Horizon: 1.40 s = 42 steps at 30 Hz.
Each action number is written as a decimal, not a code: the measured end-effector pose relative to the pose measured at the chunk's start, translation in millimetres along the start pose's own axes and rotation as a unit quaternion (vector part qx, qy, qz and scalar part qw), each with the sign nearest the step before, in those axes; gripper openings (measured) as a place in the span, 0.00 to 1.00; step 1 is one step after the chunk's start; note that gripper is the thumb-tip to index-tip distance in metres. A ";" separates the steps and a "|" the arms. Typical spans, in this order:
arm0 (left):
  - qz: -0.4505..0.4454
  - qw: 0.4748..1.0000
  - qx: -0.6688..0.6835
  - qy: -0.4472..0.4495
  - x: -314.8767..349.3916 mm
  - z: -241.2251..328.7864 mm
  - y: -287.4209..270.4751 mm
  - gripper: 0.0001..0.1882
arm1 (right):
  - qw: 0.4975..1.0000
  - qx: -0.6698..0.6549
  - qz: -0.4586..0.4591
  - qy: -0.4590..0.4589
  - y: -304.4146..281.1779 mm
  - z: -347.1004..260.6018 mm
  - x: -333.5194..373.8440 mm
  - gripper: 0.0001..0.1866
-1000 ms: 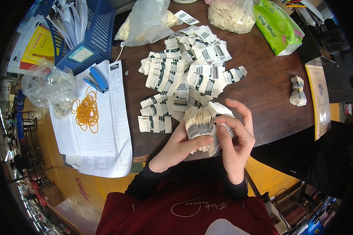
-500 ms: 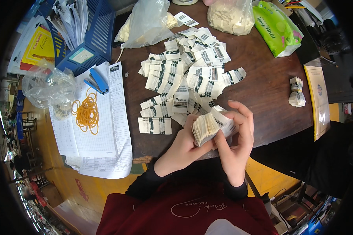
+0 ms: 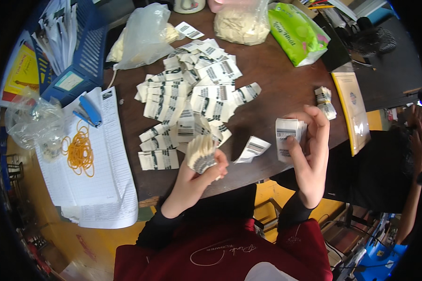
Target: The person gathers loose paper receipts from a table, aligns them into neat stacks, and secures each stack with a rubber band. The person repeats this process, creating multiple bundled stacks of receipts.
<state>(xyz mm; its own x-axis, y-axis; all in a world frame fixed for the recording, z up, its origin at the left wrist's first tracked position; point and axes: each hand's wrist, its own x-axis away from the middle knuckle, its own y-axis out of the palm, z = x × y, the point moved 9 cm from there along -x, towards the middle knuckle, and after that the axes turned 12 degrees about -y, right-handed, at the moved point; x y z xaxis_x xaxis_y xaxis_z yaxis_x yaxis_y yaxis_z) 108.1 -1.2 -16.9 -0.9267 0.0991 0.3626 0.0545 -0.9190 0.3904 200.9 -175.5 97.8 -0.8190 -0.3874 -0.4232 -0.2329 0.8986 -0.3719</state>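
My left hand [image 3: 192,182] is closed round a thick stack of small white fabric labels [image 3: 201,157], their edges fanned upward. A second, thinner stack of labels [image 3: 288,140] is pinched between the thumb and fingers of my right hand [image 3: 309,154], printed side up. Between the hands a loose label [image 3: 253,149] rests near the table's front edge. Beyond my left hand spreads a large heap of labels [image 3: 192,89], black print on white, in overlapping rows. Past my right hand sits a small banded bundle of labels [image 3: 325,103].
On the left, papers [image 3: 98,187] carry yellow rubber bands [image 3: 81,152], a blue stapler [image 3: 87,111] and a clear bag [image 3: 33,119], beside a blue basket [image 3: 70,79]. Plastic bags [image 3: 241,23], a green tissue pack [image 3: 299,35] and a yellow-edged folder [image 3: 350,112] border the table. Another person's arm [image 3: 415,154] shows at right.
My hands have moved apart, the right one going right with part of the labels, the left keeping the thick stack. A loose label now lies between them. The whole view has shifted.
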 end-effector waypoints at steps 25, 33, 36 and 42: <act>-0.001 0.990 0.141 -0.016 0.2 -4.4 -5.2 0.24 | 0.987 -0.100 0.000 0.127 -63.2 122.9 3.2 0.26; 0.013 0.991 0.133 -0.012 0.6 -1.4 -5.1 0.24 | 0.934 0.341 0.021 -0.109 -62.8 76.6 0.0 0.21; 0.000 0.985 0.171 -0.013 1.1 -1.6 -5.5 0.23 | 0.939 0.293 0.143 -0.107 -72.2 33.6 13.5 0.17; -0.048 0.975 0.217 -0.015 1.9 -1.1 -2.8 0.22 | 0.938 0.336 -0.086 -0.016 27.4 28.4 43.4 0.20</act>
<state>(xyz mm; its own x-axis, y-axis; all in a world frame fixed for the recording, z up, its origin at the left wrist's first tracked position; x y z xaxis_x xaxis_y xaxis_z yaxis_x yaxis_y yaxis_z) 105.8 1.1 -18.2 -0.9242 0.1945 0.3288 0.1257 -0.6578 0.7426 173.8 -173.5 45.8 -0.7808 -0.5306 -0.3299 0.0319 0.4935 -0.8692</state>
